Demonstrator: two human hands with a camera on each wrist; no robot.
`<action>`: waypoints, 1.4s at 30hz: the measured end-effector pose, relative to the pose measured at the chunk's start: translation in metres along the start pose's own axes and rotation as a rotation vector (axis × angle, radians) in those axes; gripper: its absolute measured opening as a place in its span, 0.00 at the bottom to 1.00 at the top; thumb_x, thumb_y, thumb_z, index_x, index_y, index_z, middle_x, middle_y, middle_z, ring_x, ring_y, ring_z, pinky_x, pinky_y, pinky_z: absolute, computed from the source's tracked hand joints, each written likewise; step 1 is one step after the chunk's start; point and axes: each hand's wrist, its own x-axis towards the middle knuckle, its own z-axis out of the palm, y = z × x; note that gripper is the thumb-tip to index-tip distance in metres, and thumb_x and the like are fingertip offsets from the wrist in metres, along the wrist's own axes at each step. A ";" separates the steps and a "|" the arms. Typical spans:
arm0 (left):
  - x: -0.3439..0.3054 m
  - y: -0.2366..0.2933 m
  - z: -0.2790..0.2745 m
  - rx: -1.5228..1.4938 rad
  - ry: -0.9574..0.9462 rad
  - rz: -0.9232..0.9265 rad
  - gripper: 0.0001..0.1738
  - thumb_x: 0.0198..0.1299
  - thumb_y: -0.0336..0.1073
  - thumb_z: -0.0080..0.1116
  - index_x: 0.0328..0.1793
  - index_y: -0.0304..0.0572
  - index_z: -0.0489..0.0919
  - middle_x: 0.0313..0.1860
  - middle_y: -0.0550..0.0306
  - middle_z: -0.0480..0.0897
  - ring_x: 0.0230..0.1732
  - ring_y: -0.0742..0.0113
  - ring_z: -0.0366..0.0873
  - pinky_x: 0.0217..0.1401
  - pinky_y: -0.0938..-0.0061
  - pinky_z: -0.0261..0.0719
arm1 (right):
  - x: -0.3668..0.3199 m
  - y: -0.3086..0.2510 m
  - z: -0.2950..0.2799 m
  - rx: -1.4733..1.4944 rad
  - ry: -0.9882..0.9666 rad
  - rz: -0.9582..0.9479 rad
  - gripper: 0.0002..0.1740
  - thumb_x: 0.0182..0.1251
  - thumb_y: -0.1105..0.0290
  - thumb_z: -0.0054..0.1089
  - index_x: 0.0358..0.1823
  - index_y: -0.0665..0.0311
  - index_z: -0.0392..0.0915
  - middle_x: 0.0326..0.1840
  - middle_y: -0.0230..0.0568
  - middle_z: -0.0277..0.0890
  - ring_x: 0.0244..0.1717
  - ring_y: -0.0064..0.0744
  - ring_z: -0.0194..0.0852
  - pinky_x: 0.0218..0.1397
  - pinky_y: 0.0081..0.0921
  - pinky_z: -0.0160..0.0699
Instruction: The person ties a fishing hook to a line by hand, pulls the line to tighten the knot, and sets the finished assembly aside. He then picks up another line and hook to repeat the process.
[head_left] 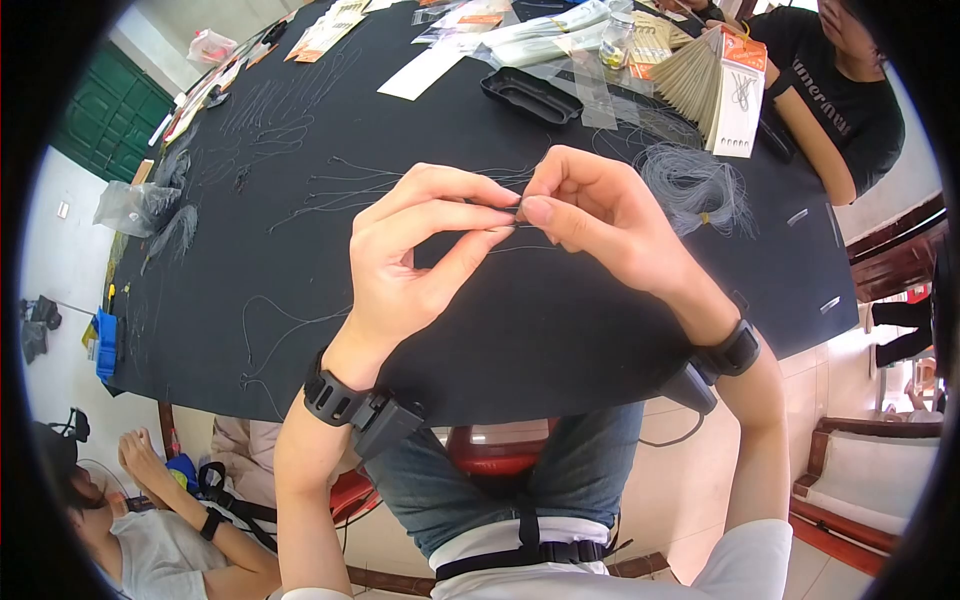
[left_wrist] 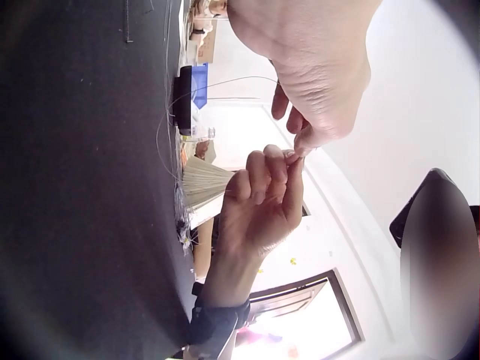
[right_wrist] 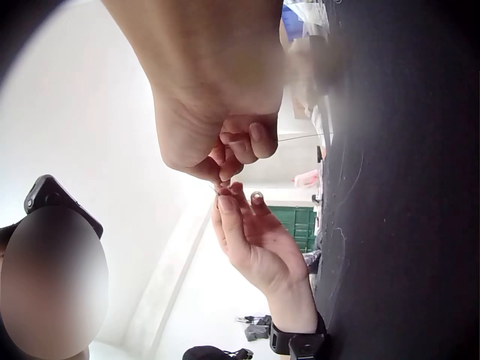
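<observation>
Both hands raised just above the black table (head_left: 560, 330), fingertips meeting. Left hand (head_left: 415, 255): thumb and forefinger pinch a thin line (head_left: 507, 207), the other fingers loosely arched, palm partly open in the right wrist view. Right hand (head_left: 600, 215): fingers curled tight, pinching the same line just beside the left fingertips. Line runs between the two pinches. Loose strands (head_left: 340, 185) lie on the table beyond; a grey bundle (head_left: 695, 185) sits near the right hand.
</observation>
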 end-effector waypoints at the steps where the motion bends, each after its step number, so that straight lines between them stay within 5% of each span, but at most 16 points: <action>1: 0.000 0.000 0.000 0.009 -0.002 0.008 0.09 0.43 0.20 0.62 0.32 0.38 0.82 0.37 0.56 0.81 0.38 0.67 0.78 0.40 0.78 0.76 | 0.000 0.000 0.000 -0.010 0.000 0.006 0.09 0.65 0.68 0.53 0.33 0.67 0.71 0.25 0.25 0.68 0.27 0.09 0.61 0.28 0.11 0.60; 15: -0.002 -0.001 0.002 -0.091 0.037 -0.130 0.09 0.45 0.18 0.61 0.33 0.36 0.82 0.36 0.55 0.81 0.35 0.70 0.78 0.37 0.80 0.76 | 0.000 -0.002 0.003 -0.129 0.083 0.067 0.09 0.63 0.69 0.54 0.33 0.70 0.72 0.23 0.26 0.67 0.25 0.09 0.61 0.25 0.12 0.59; 30: -0.003 -0.009 0.006 0.024 0.032 -0.253 0.06 0.45 0.20 0.60 0.30 0.35 0.80 0.33 0.59 0.80 0.30 0.75 0.74 0.34 0.83 0.71 | -0.002 0.003 0.007 -0.527 0.066 0.022 0.09 0.57 0.69 0.56 0.26 0.68 0.72 0.09 0.29 0.53 0.13 0.17 0.47 0.18 0.21 0.49; 42: -0.003 -0.003 0.007 0.010 -0.181 -0.240 0.07 0.41 0.19 0.60 0.30 0.34 0.80 0.32 0.58 0.80 0.30 0.71 0.77 0.35 0.80 0.74 | 0.003 0.008 0.000 -0.377 0.165 0.020 0.10 0.61 0.69 0.54 0.29 0.71 0.72 0.13 0.23 0.60 0.17 0.09 0.51 0.19 0.14 0.51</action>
